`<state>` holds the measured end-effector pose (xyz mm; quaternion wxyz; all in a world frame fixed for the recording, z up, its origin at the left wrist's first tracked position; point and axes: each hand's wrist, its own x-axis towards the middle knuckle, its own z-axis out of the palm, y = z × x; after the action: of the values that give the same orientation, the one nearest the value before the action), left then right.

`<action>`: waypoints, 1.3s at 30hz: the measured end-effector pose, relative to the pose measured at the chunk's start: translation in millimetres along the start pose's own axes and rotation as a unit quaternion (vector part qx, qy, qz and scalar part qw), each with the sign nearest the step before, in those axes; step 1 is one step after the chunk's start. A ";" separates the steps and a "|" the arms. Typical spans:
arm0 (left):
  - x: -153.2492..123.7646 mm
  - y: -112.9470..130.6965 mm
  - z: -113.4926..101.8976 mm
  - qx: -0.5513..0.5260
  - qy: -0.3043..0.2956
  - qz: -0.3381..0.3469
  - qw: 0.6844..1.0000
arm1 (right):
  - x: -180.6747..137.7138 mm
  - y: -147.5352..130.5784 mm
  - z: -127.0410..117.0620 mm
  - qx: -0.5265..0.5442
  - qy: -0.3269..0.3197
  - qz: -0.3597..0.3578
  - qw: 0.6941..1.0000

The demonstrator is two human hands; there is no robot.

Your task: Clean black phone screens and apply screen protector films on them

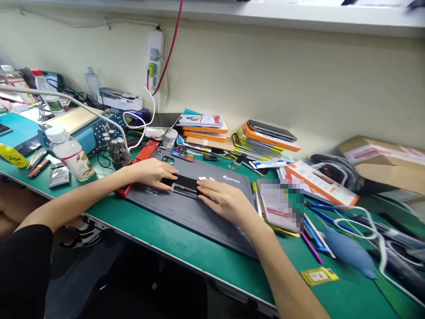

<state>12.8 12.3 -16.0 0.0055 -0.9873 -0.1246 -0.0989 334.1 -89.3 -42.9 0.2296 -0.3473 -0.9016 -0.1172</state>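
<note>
Green workbench against a pale wall: at left, a labelled bottle; next, left hand and right hand, fingers extended over opposite ends of a black device on a grey mat (whether pinching, indeterminable); far right, a cardboard box.

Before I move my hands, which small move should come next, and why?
I would probably press gently and evenly on the black device, because the left hand is at one end and the right hand at the other, with the grey mat beneath it.
</note>
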 end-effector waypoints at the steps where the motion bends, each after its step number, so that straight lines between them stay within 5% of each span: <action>1: -2.5 0.5 -0.9 0.004 -0.008 0.003 1.000 | 0.1 -2.3 0.4 -0.008 0.001 -0.007 1.000; 13: -20.4 0.1 -0.7 0.013 0.035 0.016 0.999 | 1.1 -23.0 -9.4 -0.115 -0.037 -0.047 0.992; 39: -19.3 12.1 0.9 0.100 0.005 0.014 0.995 | -4.3 -23.8 -5.3 -0.048 -0.071 0.039 0.996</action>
<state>-2.4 -4.1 -20.6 0.1066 -0.9829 -0.1196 -0.0912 322.5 -111.2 -41.7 0.1527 -0.4002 -0.8948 -0.1259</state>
